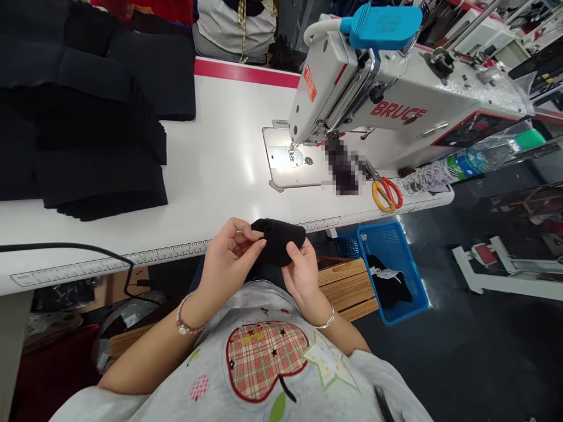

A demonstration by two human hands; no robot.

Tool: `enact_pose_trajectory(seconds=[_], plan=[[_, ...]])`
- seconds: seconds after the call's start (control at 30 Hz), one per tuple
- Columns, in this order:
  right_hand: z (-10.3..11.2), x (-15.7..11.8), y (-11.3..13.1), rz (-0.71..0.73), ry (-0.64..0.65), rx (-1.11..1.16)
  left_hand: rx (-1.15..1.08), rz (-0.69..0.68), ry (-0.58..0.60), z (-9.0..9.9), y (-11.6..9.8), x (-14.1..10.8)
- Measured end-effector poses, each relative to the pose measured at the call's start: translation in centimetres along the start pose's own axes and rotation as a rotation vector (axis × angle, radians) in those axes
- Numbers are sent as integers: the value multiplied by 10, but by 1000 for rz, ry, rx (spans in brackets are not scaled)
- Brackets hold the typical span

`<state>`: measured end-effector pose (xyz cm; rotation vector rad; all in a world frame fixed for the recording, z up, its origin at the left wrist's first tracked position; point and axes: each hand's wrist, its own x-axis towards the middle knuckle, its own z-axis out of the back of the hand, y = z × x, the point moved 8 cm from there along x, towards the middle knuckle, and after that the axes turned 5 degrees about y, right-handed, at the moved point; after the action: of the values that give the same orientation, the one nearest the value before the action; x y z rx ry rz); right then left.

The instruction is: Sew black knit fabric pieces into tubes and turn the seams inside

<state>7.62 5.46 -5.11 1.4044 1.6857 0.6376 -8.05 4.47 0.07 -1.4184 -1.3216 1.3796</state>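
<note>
A small piece of black fabric (281,239), folded or rolled over, is held between my two hands at the front edge of the white table. My left hand (233,252) pinches its left end between thumb and fingers. On the right side, my right hand (303,266) grips the cloth with the thumb on top and the fingers behind it. Beyond my hands stands a white sewing machine (352,88), its presser foot (292,153) over the metal needle plate (281,170). Part of the fabric's underside is hidden by my fingers.
Stacks of black fabric pieces (101,146) cover the table's left side. Scissors (387,193) with red and yellow handles and a plastic bottle (466,164) lie at the right. Below stands a blue basket (417,275) with dark cloth inside. A black cable (88,246) crosses the front left edge.
</note>
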Motion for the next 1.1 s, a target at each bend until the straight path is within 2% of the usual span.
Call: enact_pose_trajectory(seconds=[0.23,0.53,0.8,0.93,1.1], plan=[[6,-1,4,76,-34,-60,200,-56,23,-1,-4,1],[5,-2,9,102,-22,-55,293,-70,22,-1,-5,2],[7,-2,10,106,-42,-35,384,-165,202,-14,-16,2],[8,-2,12,106,-64,-13,344,-164,176,-14,-14,0],[8,-4,9,113,-41,42,486,-302,118,-17,-22,-5]])
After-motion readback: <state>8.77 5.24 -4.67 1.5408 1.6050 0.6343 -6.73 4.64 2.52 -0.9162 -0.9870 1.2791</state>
